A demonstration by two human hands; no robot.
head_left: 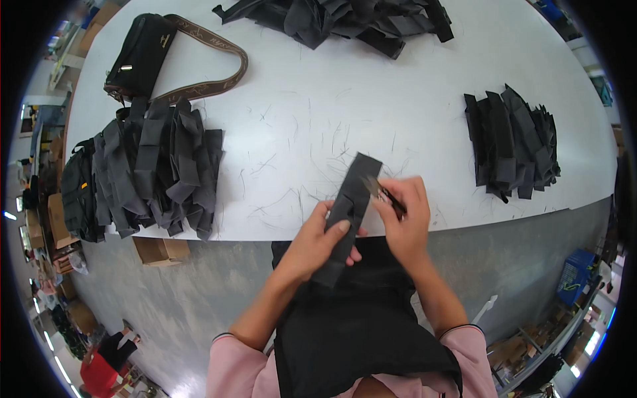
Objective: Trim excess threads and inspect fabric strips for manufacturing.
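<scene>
My left hand (317, 240) grips a flat black fabric strip (356, 178), thumb on top and fingers beneath. The strip slants over the table's near edge, its upper end pointing away from me. In my right hand (409, 222) is a pair of thread snips (373, 187), blades against the strip's right edge. Whether the blades are closed is too small to tell. Black strips lie in a pile on the left (152, 156), a smaller pile on the right (509, 147) and a loose heap (345, 23) at the far side.
Loose dark thread ends lie scattered across the white table (298, 132). A black bag (141, 56) with a brown patterned strap rests at far left, and a black backpack (81, 192) by the left pile. Below stand a cardboard box (162, 252) and a blue crate (574, 273). A person in red (99, 368) is at lower left.
</scene>
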